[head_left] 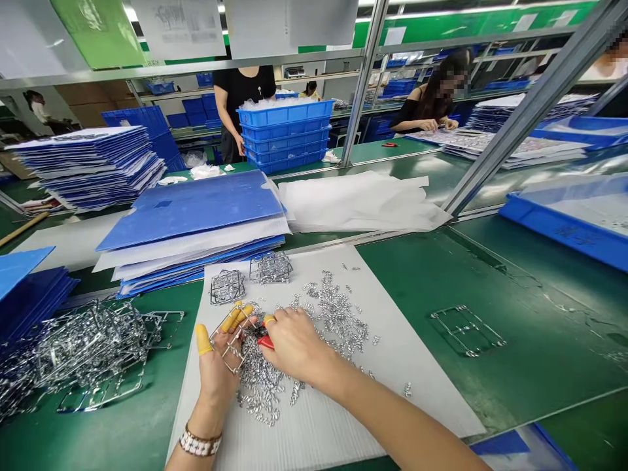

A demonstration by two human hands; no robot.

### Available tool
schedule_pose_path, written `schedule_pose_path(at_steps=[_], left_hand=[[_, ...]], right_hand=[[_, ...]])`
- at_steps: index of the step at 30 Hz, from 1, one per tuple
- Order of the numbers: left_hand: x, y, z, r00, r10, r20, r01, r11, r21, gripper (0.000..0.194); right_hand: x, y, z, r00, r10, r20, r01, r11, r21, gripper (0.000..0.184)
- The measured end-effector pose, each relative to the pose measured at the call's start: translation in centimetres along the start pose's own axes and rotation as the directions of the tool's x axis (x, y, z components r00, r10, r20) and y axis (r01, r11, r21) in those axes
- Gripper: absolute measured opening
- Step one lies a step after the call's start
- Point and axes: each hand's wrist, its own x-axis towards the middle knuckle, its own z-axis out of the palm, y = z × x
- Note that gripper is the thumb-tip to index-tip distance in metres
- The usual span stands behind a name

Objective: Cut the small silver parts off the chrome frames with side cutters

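My left hand (216, 376), with yellow covers on the thumb and fingers, grips a thin chrome sprue frame (224, 357) tilted above the sheet. Right beside it, my right hand (297, 345) is closed around red-handled cutters (265, 342); their jaws are mostly hidden at the frame's right side. Below both hands lies a heap of small shiny chrome pieces (260, 392) on a white sheet (338, 418). More chrome pieces (343, 317) spread to the upper right. Two small stacks of filled frames, a left one (227, 286) and a right one (271, 268), sit at the sheet's far edge.
A tangled pile of chrome frames (98, 347) is at left. One frame (464, 328) lies on the green table (402, 281) at right. Blue boards (206, 206) and white sheets (363, 199) lie behind. A slanted metal post (520, 118) rises at right. Co-workers are beyond.
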Motion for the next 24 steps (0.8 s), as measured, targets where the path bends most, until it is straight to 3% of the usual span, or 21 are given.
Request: schedule_pose_path(at_steps=[13, 24], left_hand=[[-0.1, 0.3, 0.2, 0.990, 0.111, -0.084, -0.105, 0.992, 0.072, 0.079], [-0.1, 0.3, 0.0, 0.992, 0.047, -0.118, -0.049, 0.999, -0.019, 0.078]], right_hand=[[-0.1, -0.3, 0.1, 1.000, -0.015, -0.019, 0.014, 0.999, -0.038, 0.027], [-0.5, -2.2, -0.2, 0.996, -0.089, -0.009, 0.089, 0.995, 0.044, 0.030]])
